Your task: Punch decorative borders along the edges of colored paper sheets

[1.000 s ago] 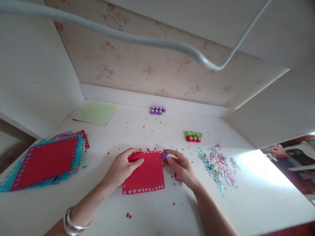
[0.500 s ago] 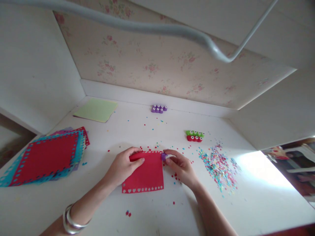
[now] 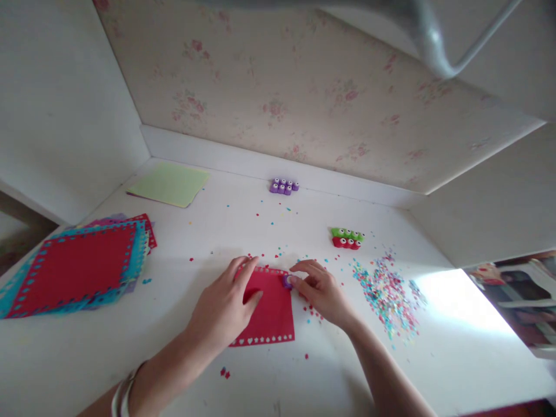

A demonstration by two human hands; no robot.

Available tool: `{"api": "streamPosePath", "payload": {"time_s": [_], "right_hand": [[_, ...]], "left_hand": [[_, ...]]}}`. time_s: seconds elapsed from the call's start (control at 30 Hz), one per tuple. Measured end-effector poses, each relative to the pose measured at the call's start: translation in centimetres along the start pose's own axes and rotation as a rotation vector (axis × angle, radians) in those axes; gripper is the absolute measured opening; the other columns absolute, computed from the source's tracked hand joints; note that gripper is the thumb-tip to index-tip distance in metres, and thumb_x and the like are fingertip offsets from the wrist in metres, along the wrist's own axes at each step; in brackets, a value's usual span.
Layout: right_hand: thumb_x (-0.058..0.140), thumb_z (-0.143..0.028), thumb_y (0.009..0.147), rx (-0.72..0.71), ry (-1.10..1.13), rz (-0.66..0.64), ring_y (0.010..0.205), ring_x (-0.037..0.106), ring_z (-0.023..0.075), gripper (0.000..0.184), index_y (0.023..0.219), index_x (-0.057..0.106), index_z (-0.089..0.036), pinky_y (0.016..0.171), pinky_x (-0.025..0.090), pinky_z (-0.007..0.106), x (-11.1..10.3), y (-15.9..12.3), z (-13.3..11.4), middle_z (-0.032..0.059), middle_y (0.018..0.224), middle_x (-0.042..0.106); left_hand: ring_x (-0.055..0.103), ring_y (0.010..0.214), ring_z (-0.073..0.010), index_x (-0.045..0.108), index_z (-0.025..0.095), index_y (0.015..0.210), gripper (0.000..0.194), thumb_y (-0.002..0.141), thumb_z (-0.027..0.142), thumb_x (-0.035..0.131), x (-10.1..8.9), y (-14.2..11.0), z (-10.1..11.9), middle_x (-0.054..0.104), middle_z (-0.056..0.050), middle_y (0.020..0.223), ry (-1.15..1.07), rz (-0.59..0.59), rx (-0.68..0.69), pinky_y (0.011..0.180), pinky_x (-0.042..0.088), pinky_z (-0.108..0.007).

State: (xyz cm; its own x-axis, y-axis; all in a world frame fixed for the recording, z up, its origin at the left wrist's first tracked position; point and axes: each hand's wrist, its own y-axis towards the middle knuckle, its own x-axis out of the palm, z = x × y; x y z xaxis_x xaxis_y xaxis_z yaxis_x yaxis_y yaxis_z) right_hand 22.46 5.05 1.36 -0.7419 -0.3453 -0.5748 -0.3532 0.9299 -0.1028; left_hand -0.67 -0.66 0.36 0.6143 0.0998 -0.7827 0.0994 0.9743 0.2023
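A red sheet of paper (image 3: pixel 271 310) lies in front of me, with a row of punched shapes along its near edge and another along its far edge. My left hand (image 3: pixel 228 301) rests over the sheet's left part, fingers apart, covering that side. At the sheet's right edge, near the far corner, my right hand (image 3: pixel 319 289) pinches a small purple craft punch (image 3: pixel 287 281) with a white button. The thumb is at the button. Small punched paper bits (image 3: pixel 313 311) lie beside this hand.
Punched red and blue sheets (image 3: pixel 82 263) are stacked at left, with pale green paper (image 3: pixel 169 184) behind. Purple punches (image 3: pixel 284 186) stand by the wall; green and red punches (image 3: pixel 347 238) stand at right. A confetti heap (image 3: pixel 388 295) spreads at far right.
My left hand has lifted its fingers from folding the sheet's left side and spread them. The purple punch has turned, its white button now facing up at the right edge. The camera view has shifted.
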Motion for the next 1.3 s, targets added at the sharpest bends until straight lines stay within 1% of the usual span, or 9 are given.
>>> {"api": "streamPosePath", "payload": {"time_s": [0.07, 0.17, 0.23, 0.4, 0.53, 0.67, 0.9, 1.1, 1.3], "right_hand": [[0.06, -0.047, 0.088, 0.091, -0.032, -0.05, 0.052, 0.054, 0.0095, 0.026, 0.094, 0.065, -0.022, 0.046, 0.042, 0.024, -0.7, 0.3, -0.2, 0.0027, 0.083, 0.065], [0.057, -0.047, 0.09, 0.217, -0.056, -0.203, 0.054, 0.056, 0.0121, 0.028, 0.082, 0.062, -0.02, 0.048, 0.041, 0.023, -1.7, 0.9, -0.5, 0.0004, 0.062, 0.062], [0.056, -0.047, 0.09, 0.267, -0.066, -0.298, 0.055, 0.058, 0.0126, 0.031, 0.078, 0.062, -0.02, 0.05, 0.043, 0.023, -2.4, 1.4, -0.7, 0.0017, 0.061, 0.064], [0.056, -0.058, 0.088, 0.344, -0.135, -0.455, 0.051, 0.057, 0.0117, 0.042, 0.072, 0.062, -0.02, 0.048, 0.041, 0.023, -3.3, 2.3, -0.9, 0.0025, 0.059, 0.064], [0.056, -0.064, 0.085, 0.409, -0.131, -0.536, 0.045, 0.049, 0.0094, 0.05, 0.065, 0.057, -0.019, 0.043, 0.034, 0.022, -3.3, 2.9, -1.2, 0.0002, 0.052, 0.058], [0.057, -0.062, 0.085, 0.499, -0.094, -0.624, 0.042, 0.042, 0.007, 0.052, 0.058, 0.053, -0.018, 0.041, 0.028, 0.021, -3.4, 3.8, -2.0, -0.0024, 0.048, 0.052], [0.064, -0.047, 0.082, 0.58, -0.129, -0.73, 0.041, 0.041, 0.007, 0.042, 0.053, 0.056, -0.017, 0.041, 0.027, 0.022, -3.6, 5.8, -3.1, -0.0027, 0.046, 0.051], [0.066, -0.043, 0.079, 0.638, -0.078, -0.758, 0.041, 0.04, 0.0061, 0.039, 0.051, 0.055, -0.018, 0.041, 0.026, 0.021, -3.5, 6.3, -3.3, -0.0032, 0.046, 0.051], [0.062, -0.039, 0.079, 0.617, -0.142, -0.757, 0.039, 0.04, 0.0069, 0.037, 0.05, 0.057, -0.018, 0.039, 0.028, 0.021, -3.3, 6.7, -3.2, -0.0032, 0.043, 0.049]], "left_hand": [[0.052, 0.123, -0.0319, 0.043, 0.02, 0.141, 0.057, 0.088, 0.027, 0.06, 0.0, -0.4, 0.5, 0.048, -0.013, 0.142, 0.131, 0.051, 0.051, 0.099, 0.048, -0.047], [0.043, 0.131, -0.0342, 0.054, 0.022, 0.134, 0.043, 0.091, 0.029, 0.055, -0.1, -0.7, 0.8, 0.046, -0.01, 0.146, 0.197, 0.058, 0.162, 0.106, 0.038, -0.053], [0.043, 0.132, -0.0315, 0.06, 0.023, 0.127, 0.036, 0.093, 0.033, 0.053, 0.1, -0.9, 0.9, 0.051, -0.009, 0.143, 0.157, 0.004, 0.218, 0.11, 0.033, -0.053], [0.046, 0.129, -0.0295, 0.06, 0.026, 0.127, 0.04, 0.093, 0.045, 0.051, 1.1, -1.4, 0.8, 0.056, -0.007, 0.138, 0.077, -0.134, 0.232, 0.114, 0.026, -0.056], [0.046, 0.129, -0.0294, 0.061, 0.025, 0.126, 0.039, 0.094, 0.044, 0.05, 1.5, -1.6, 0.8, 0.058, -0.008, 0.136, 0.066, -0.141, 0.229, 0.114, 0.025, -0.055], [0.046, 0.129, -0.0292, 0.06, 0.025, 0.127, 0.039, 0.093, 0.043, 0.05, 1.6, -1.5, 0.6, 0.058, -0.008, 0.136, 0.074, -0.143, 0.241, 0.114, 0.024, -0.054], [0.049, 0.127, -0.0282, 0.058, 0.025, 0.128, 0.041, 0.093, 0.044, 0.05, 1.8, -1.2, 0.5, 0.058, -0.007, 0.137, 0.094, -0.12, 0.25, 0.112, 0.027, -0.053], [0.051, 0.125, -0.028, 0.059, 0.027, 0.127, 0.041, 0.091, 0.043, 0.053, 2.0, -1.2, 0.3, 0.06, -0.006, 0.134, 0.082, -0.073, 0.263, 0.11, 0.03, -0.052], [0.052, 0.124, -0.0265, 0.058, 0.025, 0.129, 0.041, 0.091, 0.041, 0.054, 1.7, -0.9, 0.5, 0.061, -0.004, 0.134, 0.103, -0.023, 0.283, 0.117, 0.018, -0.048]]}}
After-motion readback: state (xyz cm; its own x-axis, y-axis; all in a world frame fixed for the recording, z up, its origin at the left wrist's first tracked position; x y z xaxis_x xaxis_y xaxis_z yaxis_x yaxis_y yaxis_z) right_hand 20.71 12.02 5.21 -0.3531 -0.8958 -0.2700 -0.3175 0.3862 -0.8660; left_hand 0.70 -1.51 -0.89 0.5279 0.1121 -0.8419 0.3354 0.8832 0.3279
